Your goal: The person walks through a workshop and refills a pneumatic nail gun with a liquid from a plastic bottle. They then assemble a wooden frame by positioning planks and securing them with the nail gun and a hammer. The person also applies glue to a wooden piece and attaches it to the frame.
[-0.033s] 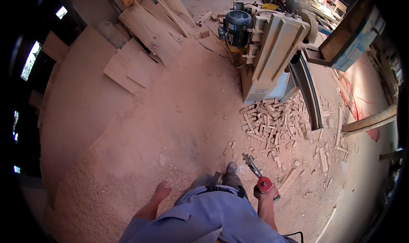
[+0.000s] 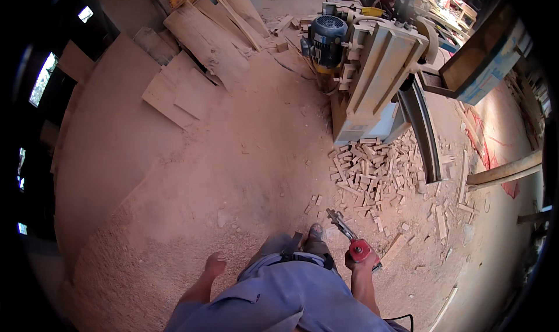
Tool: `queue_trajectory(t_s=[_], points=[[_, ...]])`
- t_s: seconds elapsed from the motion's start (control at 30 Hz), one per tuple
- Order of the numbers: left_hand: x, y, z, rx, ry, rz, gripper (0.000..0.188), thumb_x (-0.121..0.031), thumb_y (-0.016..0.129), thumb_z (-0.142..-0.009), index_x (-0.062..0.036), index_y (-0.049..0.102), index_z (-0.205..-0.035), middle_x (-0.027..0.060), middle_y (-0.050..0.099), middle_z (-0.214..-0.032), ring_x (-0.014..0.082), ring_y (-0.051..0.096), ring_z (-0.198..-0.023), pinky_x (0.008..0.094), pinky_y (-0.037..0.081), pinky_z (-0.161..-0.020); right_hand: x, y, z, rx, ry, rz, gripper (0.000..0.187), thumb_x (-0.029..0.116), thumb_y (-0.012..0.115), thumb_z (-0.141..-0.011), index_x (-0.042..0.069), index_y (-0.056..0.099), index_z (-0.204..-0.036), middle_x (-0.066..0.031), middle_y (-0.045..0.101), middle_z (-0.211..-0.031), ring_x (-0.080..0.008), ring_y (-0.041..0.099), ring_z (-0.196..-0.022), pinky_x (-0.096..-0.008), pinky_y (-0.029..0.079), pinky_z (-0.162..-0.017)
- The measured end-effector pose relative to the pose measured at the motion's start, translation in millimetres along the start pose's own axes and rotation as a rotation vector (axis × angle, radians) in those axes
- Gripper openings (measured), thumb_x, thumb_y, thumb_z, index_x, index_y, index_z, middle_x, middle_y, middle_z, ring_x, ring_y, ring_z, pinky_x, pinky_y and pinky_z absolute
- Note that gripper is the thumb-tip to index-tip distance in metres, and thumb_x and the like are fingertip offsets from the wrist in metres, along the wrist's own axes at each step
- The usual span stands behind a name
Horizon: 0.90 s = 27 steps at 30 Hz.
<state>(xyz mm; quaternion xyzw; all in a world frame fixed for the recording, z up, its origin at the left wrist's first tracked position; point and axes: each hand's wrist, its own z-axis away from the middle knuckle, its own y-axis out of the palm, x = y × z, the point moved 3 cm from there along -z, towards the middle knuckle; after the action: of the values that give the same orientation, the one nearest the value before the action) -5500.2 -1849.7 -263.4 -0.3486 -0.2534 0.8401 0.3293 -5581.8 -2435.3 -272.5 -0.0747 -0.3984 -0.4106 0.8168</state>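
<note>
My right hand (image 2: 364,261) is wrapped around a red-bodied power tool (image 2: 360,249) with a long grey metal nose, held in front of my right hip. That nose points up and left, toward the wood offcuts (image 2: 367,172) heaped on the floor. What the tool is exactly, I cannot make out. My left hand (image 2: 215,265) hangs beside my left hip with its fingers curled in, and nothing shows in it. Sawdust covers the floor (image 2: 233,175) below it.
A large woodworking machine (image 2: 378,70) with a dark blue motor (image 2: 328,38) stands ahead to the right. From it a curved metal chute (image 2: 424,131) slopes to the floor. Wooden boards (image 2: 177,90) lean and lie at the far left. At the right is a curved wooden beam (image 2: 506,170).
My left hand has shifted slightly left and down. The tool in my right hand has moved a little to the left. The machine and boards sit almost the same in view.
</note>
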Motion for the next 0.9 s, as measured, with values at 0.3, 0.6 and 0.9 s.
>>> queue_trajectory(t_s=[0.3, 0.6, 0.9], points=[[119.3, 69.3, -61.4, 0.233, 0.014, -0.683, 0.044, -0.035, 0.077, -0.072, -0.0103, 0.074, -0.108, 0.0188, 0.072, -0.100, 0.0358, 0.067, -0.096, 0.0536, 0.053, -0.087, 168.3, 318.9, -162.2, 0.153, 0.272, -0.571, 0.012, 0.017, 0.043, -0.090, 0.013, 0.049, -0.081, -0.0019, 0.051, -0.072, -0.0164, 0.054, -0.062, -0.0346, 0.049, -0.058], [-211.3, -116.8, -396.8, 0.053, -0.044, -0.254, 0.049, -0.027, 0.059, -0.086, -0.0037, 0.061, -0.130, 0.0259, 0.061, -0.129, 0.0390, 0.058, -0.122, 0.0451, 0.046, -0.105, 229.7, 509.9, -326.9, 0.396, -0.157, 0.054, 0.018, 0.012, 0.043, -0.093, 0.009, 0.051, -0.077, -0.0025, 0.052, -0.071, -0.0175, 0.055, -0.056, -0.0322, 0.053, -0.055], [-590.1, -358.4, -682.7, -0.286, 0.400, 0.361, 0.046, -0.016, 0.060, -0.091, -0.0021, 0.056, -0.135, 0.0222, 0.069, -0.117, 0.0380, 0.066, -0.109, 0.0428, 0.052, -0.095, 302.1, 721.1, -487.4, 0.422, -0.506, 0.916, 0.012, 0.013, 0.047, -0.088, 0.010, 0.054, -0.080, -0.0033, 0.055, -0.074, -0.0183, 0.055, -0.060, -0.0323, 0.049, -0.058]])
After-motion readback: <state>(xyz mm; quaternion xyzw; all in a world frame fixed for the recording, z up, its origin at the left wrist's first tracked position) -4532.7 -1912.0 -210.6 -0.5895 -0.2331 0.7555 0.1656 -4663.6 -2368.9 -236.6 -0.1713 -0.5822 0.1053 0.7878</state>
